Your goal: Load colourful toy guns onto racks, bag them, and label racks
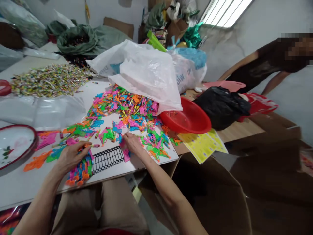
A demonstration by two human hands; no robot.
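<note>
Worktop: The white worktop (19, 186) is running across the room in front of the seated person and is carrying nearly all the stock.
Second person: A co-worker in dark clothing (271, 60) is standing beyond the far right end.
White bag: A white plastic bag (149, 71) is lying over the back of the coloured heap.
Coloured heap: Bright plastic pieces (137, 101) in pink, orange, green and blue are spreading over the middle, small cylinders mixed among them.
Cylinder pile: Many more small cylinders (49, 80) are heaping up at the far left.
Basin: A red basin (193, 117) is sitting right of the heap, beside a black bag (220, 107).
Tray: A red-rimmed tray (24, 137) is resting at the left.
Black grid: A black lattice (107, 160) is lying near the front edge, between the hands, its left end meeting a packed row of coloured pieces (81, 169).
Left hand: The left hand (72, 156) is curving over that row, fingertips just beside a cylinder (96, 146); I cannot tell whether they are pinching it.
Right hand: The right hand (132, 143) is bending its fingers towards a blue piece (120, 138) beyond the lattice; its grip is not showing clearly.
</note>
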